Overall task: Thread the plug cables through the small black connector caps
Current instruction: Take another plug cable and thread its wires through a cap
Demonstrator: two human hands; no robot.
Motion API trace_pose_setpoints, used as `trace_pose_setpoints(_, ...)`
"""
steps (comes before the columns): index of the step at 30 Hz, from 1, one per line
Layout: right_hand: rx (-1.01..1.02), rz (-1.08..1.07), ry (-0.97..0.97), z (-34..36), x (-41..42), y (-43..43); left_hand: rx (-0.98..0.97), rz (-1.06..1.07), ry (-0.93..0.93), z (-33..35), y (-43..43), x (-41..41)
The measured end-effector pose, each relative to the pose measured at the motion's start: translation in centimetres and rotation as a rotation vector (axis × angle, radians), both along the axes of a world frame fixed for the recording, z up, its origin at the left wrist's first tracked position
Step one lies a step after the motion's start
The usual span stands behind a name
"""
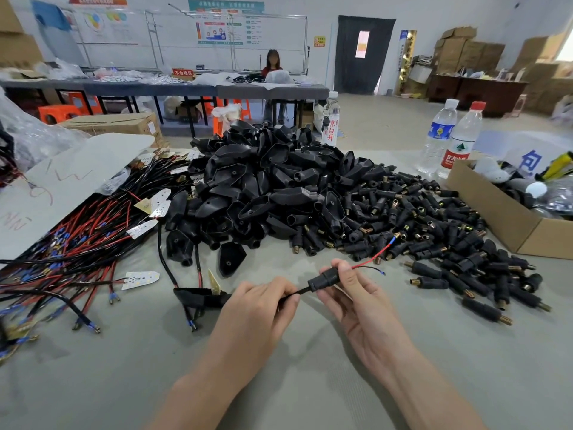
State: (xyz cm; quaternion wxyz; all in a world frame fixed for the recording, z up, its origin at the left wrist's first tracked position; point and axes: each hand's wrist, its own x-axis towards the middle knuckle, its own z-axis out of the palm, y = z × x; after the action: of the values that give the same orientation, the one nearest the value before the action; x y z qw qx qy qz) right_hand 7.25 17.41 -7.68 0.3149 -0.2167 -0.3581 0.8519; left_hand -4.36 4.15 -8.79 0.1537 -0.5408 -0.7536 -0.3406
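My left hand (260,308) pinches a black cable (302,290) just left of a small black connector cap (324,279). The cap sits on the cable and my right hand (350,293) grips it between thumb and fingers. Red and black wire ends (373,259) stick out of the cap's right side. Behind my left hand the same cable runs into a larger black housing (198,297) that lies on the table. A spread of loose small caps (434,231) with brass ends lies to the right.
A big heap of black housings (269,184) fills the middle of the table. Red and black cables (71,249) pile up on the left under a grey card (62,187). A cardboard box (508,218) and water bottles (449,141) stand at the right. A person sits at a far table.
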Motion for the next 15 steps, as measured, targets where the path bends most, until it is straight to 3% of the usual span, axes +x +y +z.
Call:
trace_pose_setpoints(10,0.004,0.035,0.019,0.62,0.32,-0.19,-0.007,-0.077,-0.166,-0.33,-0.07,0.23)
trace_pose_setpoints(15,-0.014,0.059,0.026,0.91,0.44,-0.22,0.066,-0.154,-0.351,-0.03,0.10,0.19)
